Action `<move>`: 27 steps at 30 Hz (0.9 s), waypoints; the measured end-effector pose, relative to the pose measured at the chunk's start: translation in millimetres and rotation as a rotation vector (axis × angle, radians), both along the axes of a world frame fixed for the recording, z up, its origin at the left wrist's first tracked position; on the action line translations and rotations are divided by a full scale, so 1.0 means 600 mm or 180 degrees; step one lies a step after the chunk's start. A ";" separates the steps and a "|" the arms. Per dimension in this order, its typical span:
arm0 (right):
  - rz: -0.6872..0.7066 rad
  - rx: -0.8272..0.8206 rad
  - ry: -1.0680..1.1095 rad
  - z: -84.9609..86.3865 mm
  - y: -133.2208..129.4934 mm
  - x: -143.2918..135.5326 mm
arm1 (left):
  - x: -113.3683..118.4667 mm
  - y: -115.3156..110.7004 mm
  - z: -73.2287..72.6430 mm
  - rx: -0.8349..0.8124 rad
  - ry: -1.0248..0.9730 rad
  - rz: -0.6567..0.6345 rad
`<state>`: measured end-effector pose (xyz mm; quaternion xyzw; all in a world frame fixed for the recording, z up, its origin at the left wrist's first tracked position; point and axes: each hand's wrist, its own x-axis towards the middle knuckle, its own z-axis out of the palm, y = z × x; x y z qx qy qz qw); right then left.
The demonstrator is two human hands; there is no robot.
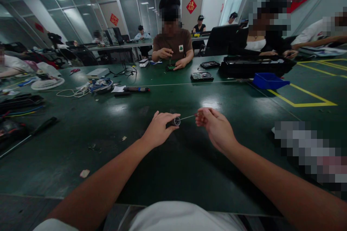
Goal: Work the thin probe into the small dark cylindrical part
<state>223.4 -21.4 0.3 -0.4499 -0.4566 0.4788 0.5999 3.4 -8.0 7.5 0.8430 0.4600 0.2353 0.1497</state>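
Just above the green table [162, 173], my left hand [159, 128] is wrapped round a small dark cylinder [176, 121] with a pale ring at its open end, which faces right. My right hand [213, 124] is closed in a pinch on the reddish end of a thin metal rod [187, 117]. The rod slants down to the left, and its far tip reaches the cylinder's open end; how deep it sits inside cannot be made out. The two hands are apart, joined only by the rod and cylinder.
Cables [100, 86], a dark pen-shaped tool [137, 89] and a long screwdriver [43, 125] lie left. A blue bin [269, 81], a long black housing [255, 66] and an open drive [202, 76] stand beyond my hands. Across the table a person [173, 41] works on a green part.
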 end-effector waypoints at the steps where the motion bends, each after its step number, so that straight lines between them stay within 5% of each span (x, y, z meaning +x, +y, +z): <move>1: 0.0110 -0.0197 0.0184 -0.001 0.004 0.003 | 0.000 0.000 0.001 0.0013 -0.0003 -0.0014; 27: -0.0082 0.0427 -0.0391 -0.001 -0.004 -0.001 | -0.001 0.003 -0.009 -0.0008 -0.0004 0.0072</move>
